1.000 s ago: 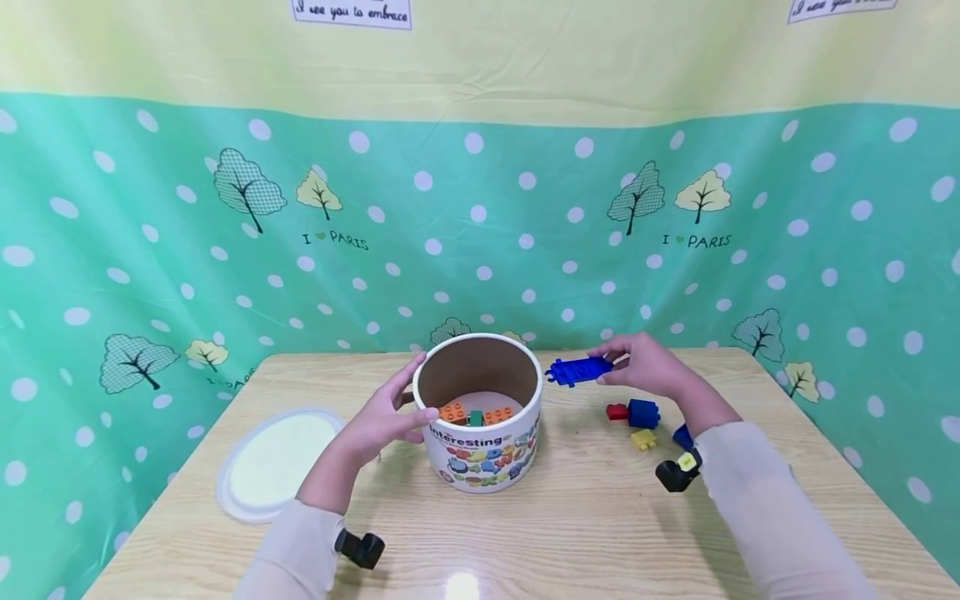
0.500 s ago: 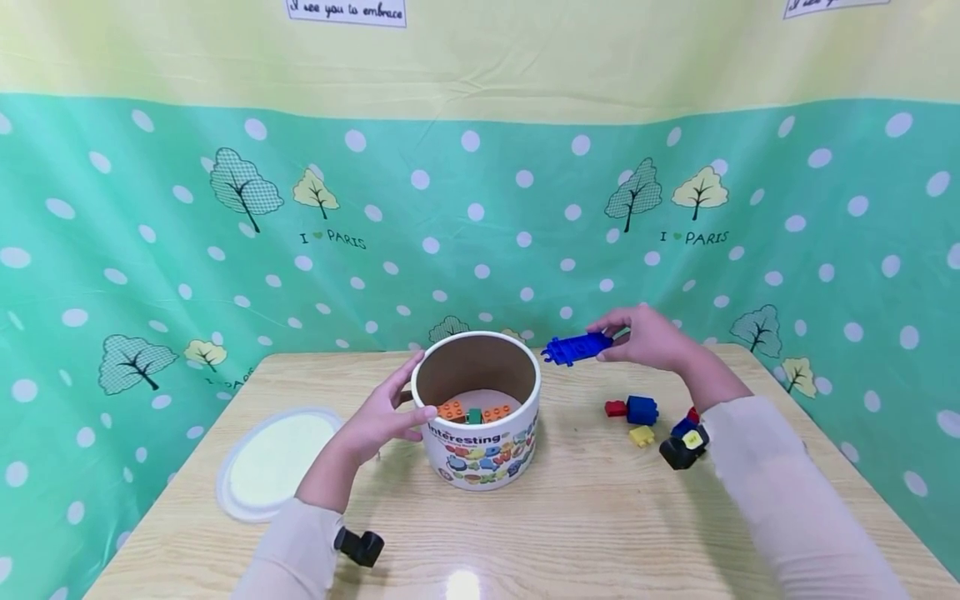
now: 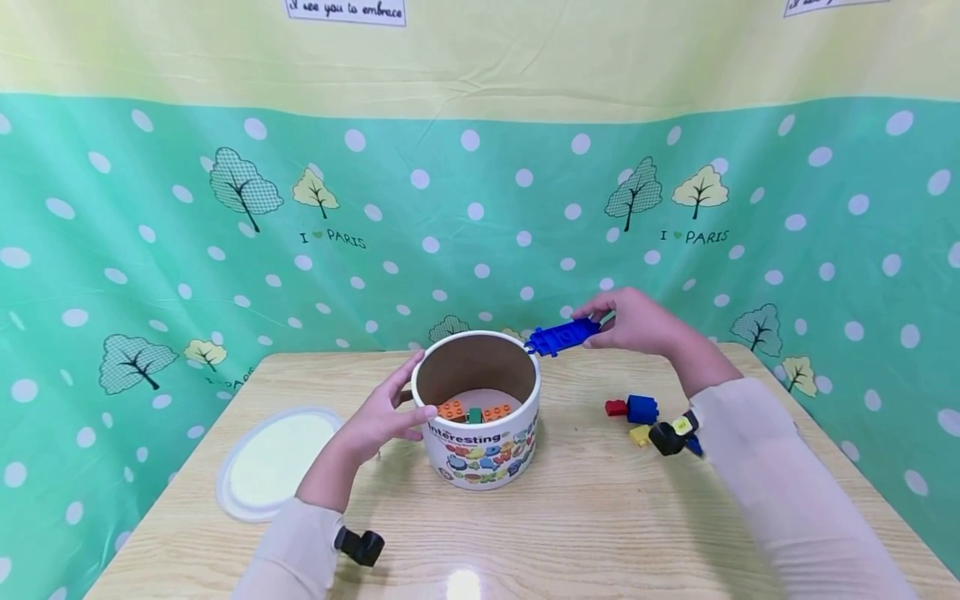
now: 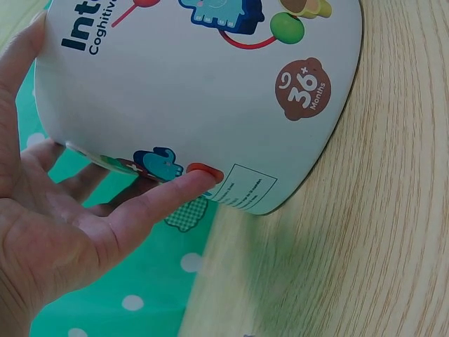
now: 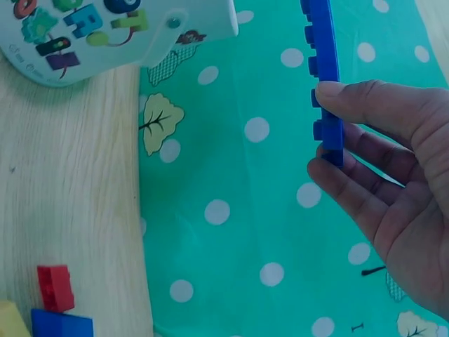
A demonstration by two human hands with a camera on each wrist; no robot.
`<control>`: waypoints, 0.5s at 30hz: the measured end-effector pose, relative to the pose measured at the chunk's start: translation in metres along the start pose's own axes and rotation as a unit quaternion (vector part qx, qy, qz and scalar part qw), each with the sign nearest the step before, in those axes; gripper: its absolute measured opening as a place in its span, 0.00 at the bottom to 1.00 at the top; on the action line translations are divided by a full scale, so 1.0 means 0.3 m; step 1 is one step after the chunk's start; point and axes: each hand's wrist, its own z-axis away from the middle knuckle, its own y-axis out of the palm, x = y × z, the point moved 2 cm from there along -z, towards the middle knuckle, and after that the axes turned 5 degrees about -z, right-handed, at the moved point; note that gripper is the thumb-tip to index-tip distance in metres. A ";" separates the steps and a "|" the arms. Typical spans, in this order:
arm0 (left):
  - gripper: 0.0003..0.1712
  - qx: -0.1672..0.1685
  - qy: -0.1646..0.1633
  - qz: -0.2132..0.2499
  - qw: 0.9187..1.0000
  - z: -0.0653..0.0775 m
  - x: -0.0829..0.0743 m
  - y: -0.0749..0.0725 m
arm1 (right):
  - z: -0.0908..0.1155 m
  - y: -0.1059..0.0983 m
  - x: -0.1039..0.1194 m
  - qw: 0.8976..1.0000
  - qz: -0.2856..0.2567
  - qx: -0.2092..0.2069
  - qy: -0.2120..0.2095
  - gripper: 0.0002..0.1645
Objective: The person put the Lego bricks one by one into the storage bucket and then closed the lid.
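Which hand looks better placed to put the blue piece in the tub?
Probably the right hand: it pinches the blue piece near the tub, while the left hand rests against the tub's opposite side.

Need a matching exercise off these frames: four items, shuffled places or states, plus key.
Column 1
1. Blue plate piece
2. White lid
3. Orange bricks
4. Left hand

Column 2
A. Inside the bucket
B. Touching the outside of the bucket
C. Pinched by the right hand
D. Lying on the table

Pairs: 1-C, 2-D, 3-A, 4-B
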 end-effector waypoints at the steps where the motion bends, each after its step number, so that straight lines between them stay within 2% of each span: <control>1: 0.54 0.000 0.000 0.000 1.000 0.000 0.000 0.000 | -0.005 0.002 0.008 1.000 0.002 0.000 -0.002 0.25; 15: 0.55 -0.005 -0.011 0.004 1.000 0.004 -0.010 0.002 | -0.099 0.044 0.126 0.998 0.052 0.034 -0.019 0.23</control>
